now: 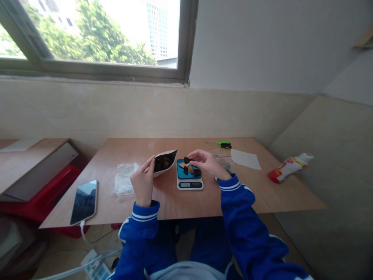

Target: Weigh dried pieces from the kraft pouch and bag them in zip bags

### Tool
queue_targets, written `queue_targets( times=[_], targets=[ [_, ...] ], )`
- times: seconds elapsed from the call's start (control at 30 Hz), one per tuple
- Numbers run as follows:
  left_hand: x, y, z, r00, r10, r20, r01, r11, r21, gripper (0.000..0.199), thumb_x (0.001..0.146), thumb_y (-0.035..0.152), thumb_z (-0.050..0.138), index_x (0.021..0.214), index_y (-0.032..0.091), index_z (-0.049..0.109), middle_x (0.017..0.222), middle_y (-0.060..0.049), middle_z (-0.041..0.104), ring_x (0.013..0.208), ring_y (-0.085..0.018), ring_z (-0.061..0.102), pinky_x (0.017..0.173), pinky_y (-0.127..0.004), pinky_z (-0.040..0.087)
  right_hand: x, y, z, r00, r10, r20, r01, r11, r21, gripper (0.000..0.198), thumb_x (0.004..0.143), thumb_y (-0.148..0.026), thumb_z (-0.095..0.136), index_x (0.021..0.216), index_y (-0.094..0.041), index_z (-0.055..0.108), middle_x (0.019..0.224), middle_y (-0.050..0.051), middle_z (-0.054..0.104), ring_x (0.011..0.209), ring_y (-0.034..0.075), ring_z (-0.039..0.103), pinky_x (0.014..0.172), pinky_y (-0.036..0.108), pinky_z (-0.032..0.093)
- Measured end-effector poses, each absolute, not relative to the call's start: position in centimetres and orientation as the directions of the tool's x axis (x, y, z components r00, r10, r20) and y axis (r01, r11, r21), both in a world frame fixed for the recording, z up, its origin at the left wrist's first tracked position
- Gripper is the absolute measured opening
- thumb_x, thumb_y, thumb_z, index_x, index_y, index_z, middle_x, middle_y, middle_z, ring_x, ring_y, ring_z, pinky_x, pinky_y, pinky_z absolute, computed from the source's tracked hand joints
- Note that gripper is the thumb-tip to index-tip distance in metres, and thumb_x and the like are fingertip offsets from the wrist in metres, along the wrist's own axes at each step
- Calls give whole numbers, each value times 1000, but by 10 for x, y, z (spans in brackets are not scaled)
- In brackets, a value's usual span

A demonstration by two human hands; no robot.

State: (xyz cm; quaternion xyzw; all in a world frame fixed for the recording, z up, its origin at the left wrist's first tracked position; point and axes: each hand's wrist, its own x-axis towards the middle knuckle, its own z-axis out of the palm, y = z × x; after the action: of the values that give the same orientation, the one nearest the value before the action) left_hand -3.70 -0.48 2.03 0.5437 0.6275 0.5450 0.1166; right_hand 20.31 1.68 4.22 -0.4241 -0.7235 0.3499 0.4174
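Observation:
My left hand (146,175) pinches the edge of a pouch (165,162), tan outside and dark inside, its mouth spread wide with dark and brown bits inside. Just right of it lies a small white digital scale (189,185) with a blue top. Several dark and tan flat pieces (190,169) rest on that blue top. Above them, my right hand (208,161) has its fingers closed on a dark piece (188,160), over the scale's far side. I cannot make out what the pieces are, nor read the display.
Clear plastic bags (125,179) lie left of the pouch, and a phone (84,202) with a cable sits at the left edge. Behind the right hand are screwdrivers (224,145) and white paper (246,159). A red-and-white bottle (288,168) stands at the right.

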Motion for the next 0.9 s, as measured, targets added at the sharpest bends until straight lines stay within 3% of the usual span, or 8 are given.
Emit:
queue_targets(
  times=[0.1,0.27,0.47,0.57,0.67,0.73,0.77,0.9],
  targets=[
    [-41,-3,24,-429,786,445,549,-165,819,26,84,39,58,99,26,74,93,-2,75,91,-24,70,82,-32,53,211,21,3,-250,952,176,320,253,-913,29,77,-29,68,102,-14,66,98,9,70,86,18,66,80,33,53],
    [-44,-6,23,-430,783,450,545,-172,821,27,84,40,58,100,26,74,92,-2,76,87,-23,71,82,-32,53,187,36,-56,-161,985,60,636,150,-757,21,75,-14,68,96,-16,67,81,6,69,76,21,65,74,38,54],
    [-47,-10,18,-377,816,438,542,-189,819,29,85,42,55,103,27,73,90,-2,76,86,-24,72,75,-32,55,172,39,-69,-170,971,170,815,235,-529,12,76,-11,67,87,-15,67,96,12,65,100,28,58,91,47,45],
    [-46,-10,16,-375,822,429,532,-188,826,28,85,41,56,103,27,73,92,-2,76,88,-25,71,77,-33,55,174,29,-49,-154,954,258,792,275,-545,16,80,-15,63,96,-14,66,104,13,62,104,27,55,93,45,44],
    [-40,-10,15,-358,833,422,533,-189,825,27,85,40,57,103,27,73,93,-3,75,90,-24,71,83,-34,54,175,14,-6,-78,898,432,637,378,-671,19,89,-22,52,102,-16,65,99,9,63,90,20,60,84,35,49],
    [-34,-10,15,-318,850,420,522,-213,826,27,86,40,57,103,27,73,96,-2,75,90,-23,71,83,-33,54,173,6,29,-172,867,467,483,488,-727,24,92,-22,46,106,-17,65,98,8,65,89,17,62,81,31,50],
    [-32,-10,15,-293,857,425,517,-232,824,26,86,38,57,102,26,73,98,-2,75,90,-22,71,83,-32,54,171,3,44,-304,840,450,419,542,-729,27,93,-19,43,107,-17,66,99,7,66,94,17,62,85,30,49],
    [-25,-10,16,-235,859,455,518,-285,806,24,86,32,56,101,24,73,102,-2,74,92,-21,70,85,-30,54,152,15,67,-731,648,216,405,666,-626,40,83,-1,40,102,-18,71,103,5,71,103,16,62,96,31,45]
  ],
)
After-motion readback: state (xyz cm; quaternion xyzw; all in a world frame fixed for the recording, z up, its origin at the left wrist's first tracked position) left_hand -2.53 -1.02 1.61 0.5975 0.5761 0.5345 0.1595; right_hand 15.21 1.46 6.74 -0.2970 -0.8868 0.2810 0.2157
